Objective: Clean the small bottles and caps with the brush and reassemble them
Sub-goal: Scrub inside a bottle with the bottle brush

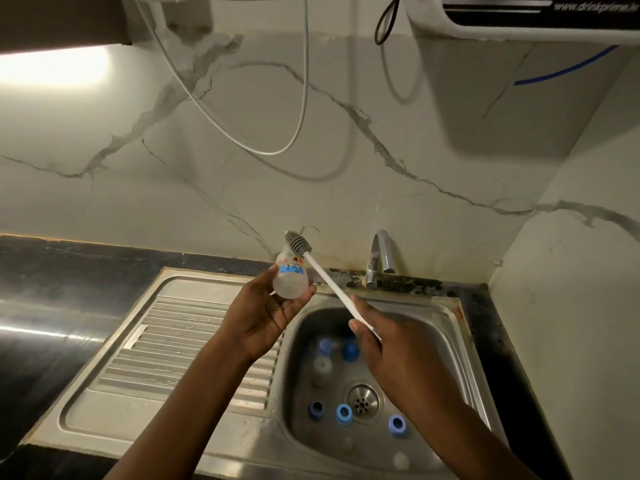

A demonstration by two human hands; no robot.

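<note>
Left hand (273, 313) cradled small bottle (289, 277) above sink (446, 306) edge, fingers curled round base. Right hand (384, 341) pinched brush (322, 275) handle, bristle head beside bottle mouth, not inserted. Risks: wet bottle slipping into basin (loose caps (344, 414) near drain (362, 400)); angled brush missing narrow neck, flicking water.

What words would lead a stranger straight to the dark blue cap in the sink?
Start at the steel sink basin and its round metal drain. Beyond the drain, toward the chrome tap, left of the right hand, lies the dark blue plastic cap. It is solid and darkest; the three blue caps nearer the camera show open centres.
</note>
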